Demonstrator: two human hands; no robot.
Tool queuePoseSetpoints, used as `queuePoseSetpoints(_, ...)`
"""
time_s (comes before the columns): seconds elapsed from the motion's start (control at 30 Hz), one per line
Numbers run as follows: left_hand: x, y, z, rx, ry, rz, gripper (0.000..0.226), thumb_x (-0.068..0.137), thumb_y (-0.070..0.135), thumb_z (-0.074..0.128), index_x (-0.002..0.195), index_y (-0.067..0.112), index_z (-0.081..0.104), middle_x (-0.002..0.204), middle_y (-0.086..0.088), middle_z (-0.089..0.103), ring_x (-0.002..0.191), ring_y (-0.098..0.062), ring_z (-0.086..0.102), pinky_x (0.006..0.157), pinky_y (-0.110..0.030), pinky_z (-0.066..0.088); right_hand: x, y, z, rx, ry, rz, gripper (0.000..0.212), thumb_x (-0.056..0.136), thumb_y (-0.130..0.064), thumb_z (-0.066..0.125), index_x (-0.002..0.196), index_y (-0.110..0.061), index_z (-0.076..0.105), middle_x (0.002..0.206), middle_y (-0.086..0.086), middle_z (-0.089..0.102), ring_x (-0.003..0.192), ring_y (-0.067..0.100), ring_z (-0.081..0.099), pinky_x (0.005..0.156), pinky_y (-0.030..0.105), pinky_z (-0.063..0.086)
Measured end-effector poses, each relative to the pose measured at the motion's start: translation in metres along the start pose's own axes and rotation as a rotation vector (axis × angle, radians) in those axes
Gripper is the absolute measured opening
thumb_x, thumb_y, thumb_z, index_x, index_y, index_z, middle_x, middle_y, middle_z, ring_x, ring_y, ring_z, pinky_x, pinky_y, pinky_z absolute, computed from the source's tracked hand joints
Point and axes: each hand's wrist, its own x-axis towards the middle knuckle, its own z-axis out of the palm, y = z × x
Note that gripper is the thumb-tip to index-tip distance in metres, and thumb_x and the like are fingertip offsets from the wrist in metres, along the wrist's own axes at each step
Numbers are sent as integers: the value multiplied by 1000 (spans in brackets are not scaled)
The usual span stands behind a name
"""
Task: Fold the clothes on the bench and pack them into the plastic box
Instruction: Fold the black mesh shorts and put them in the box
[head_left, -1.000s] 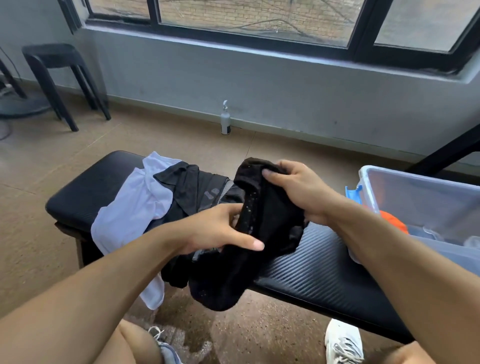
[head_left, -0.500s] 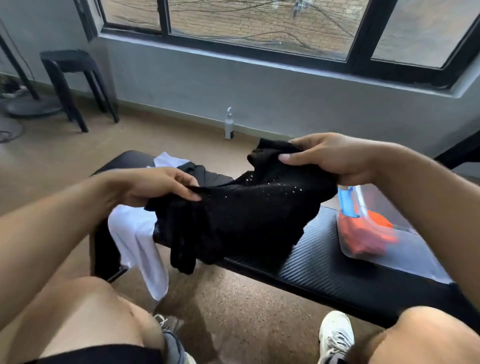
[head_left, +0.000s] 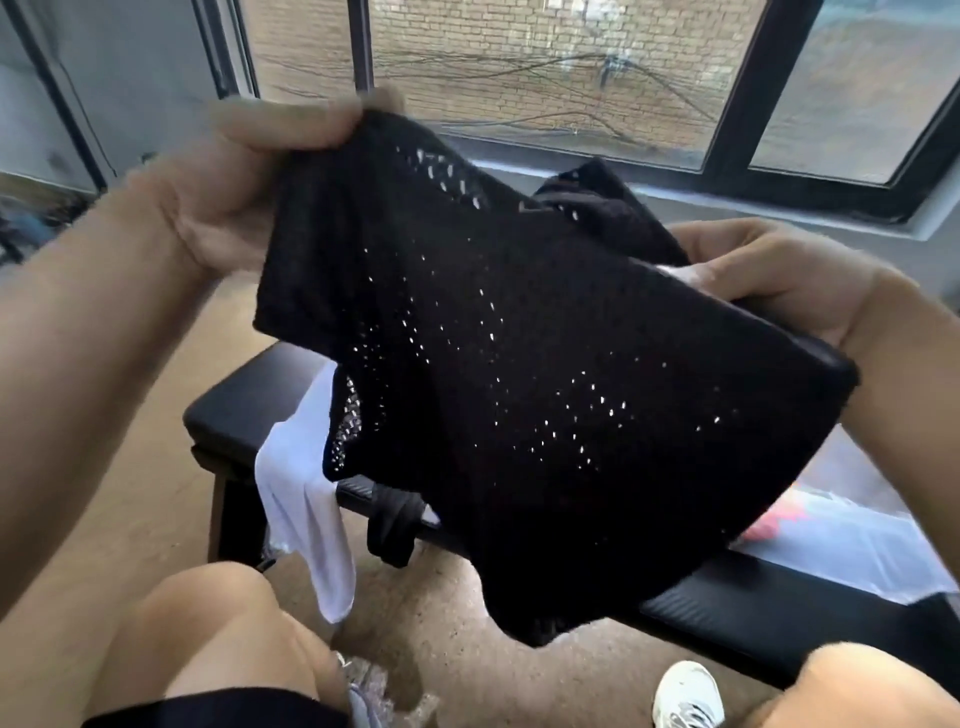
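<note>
Both of your hands are holding one black knit top (head_left: 519, 374) up in the air, above the bench (head_left: 244, 395). Your left hand (head_left: 234, 176) pinches the top's upper corner, with the fingers curled over the edge. Your right hand (head_left: 769, 280) grips the other side, fingers wrapped round the cloth. The top is soft and dark, full of tiny holes that let light shine through. A smooth white garment (head_left: 306, 499) hangs off the padded black bench under it. The clear plastic box (head_left: 852, 540) sits on the bench at your right, with something orange inside.
</note>
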Motion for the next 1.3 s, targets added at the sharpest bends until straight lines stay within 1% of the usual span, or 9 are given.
queuePoseSetpoints(0.13, 34, -6, 14, 568, 546, 274, 20, 84, 19, 61, 103, 23, 68, 93, 1, 76, 85, -14, 73, 74, -31, 61, 9, -10, -23, -26, 279, -7, 17, 77, -16, 63, 78, -16, 79, 68, 1, 73, 54, 8, 70, 50, 19, 57)
queuePoseSetpoints(0.3, 67, -47, -73, 796, 950, 99, 21, 80, 8, 79, 98, 15, 72, 93, -11, 74, 70, -18, 70, 60, -26, 61, 44, 47, -100, -310, 857, 214, 35, 82, -16, 79, 115, -9, 69, 99, 8, 78, 88, 23, 75, 84, 41, 62)
queuePoseSetpoints(0.4, 79, -79, -112, 906, 1081, 31, 21, 80, 11, 82, 100, 10, 74, 82, -8, 71, 62, -14, 65, 51, -18, 55, 52, 92, -119, -335, 995, 254, 36, 80, -11, 83, 112, -8, 66, 99, 9, 74, 76, 16, 72, 72, 28, 61)
queuePoseSetpoints(0.53, 95, -105, -123, 767, 1052, 44, 24, 81, 19, 83, 99, 5, 76, 89, -13, 75, 69, -18, 69, 70, -31, 60, 62, 133, -122, -241, 1094, 224, 72, 68, -4, 90, 129, -12, 54, 118, 8, 68, 101, 20, 69, 83, 32, 56)
queuePoseSetpoints(0.63, 103, -116, -124, 717, 1020, 72, 10, 85, 19, 79, 91, 12, 76, 87, -12, 74, 65, -16, 70, 68, -29, 60, 70, 150, -123, -136, 1166, 157, 83, 63, -4, 93, 132, -17, 48, 122, 6, 63, 105, 20, 68, 88, 36, 58)
queuePoseSetpoints(0.7, 108, -123, -125, 638, 1004, 64, 9, 88, 18, 76, 92, 10, 76, 90, -15, 73, 74, -24, 68, 78, -36, 59, 74, 157, -117, -107, 1170, 105, 81, 65, -11, 93, 132, -17, 48, 119, 3, 65, 101, 17, 70, 84, 35, 60)
queuePoseSetpoints(0.87, 121, -149, -117, 478, 945, 28, 13, 93, 19, 69, 93, 7, 74, 86, -15, 68, 65, -22, 61, 66, -31, 54, 87, 173, -82, -278, 1179, -11, 71, 79, -11, 82, 139, -20, 45, 113, -7, 66, 94, 2, 67, 75, 19, 54)
queuePoseSetpoints(1.1, 126, -181, -96, 273, 872, -49, 33, 97, 30, 63, 105, -1, 72, 92, -18, 75, 72, -26, 73, 56, -30, 58, 90, 204, -25, -733, 988, -6, 76, 86, -7, 67, 144, -39, 28, 87, -5, 73, 74, 17, 69, 69, 43, 58)
queuePoseSetpoints(1.3, 124, -190, -101, 274, 910, 8, 24, 101, 22, 58, 90, 3, 68, 60, -2, 67, 56, -17, 71, 55, -26, 58, 87, 227, 0, -717, 872, 50, 77, 89, -18, 65, 146, -45, 21, 113, -9, 71, 86, 17, 71, 73, 47, 58)
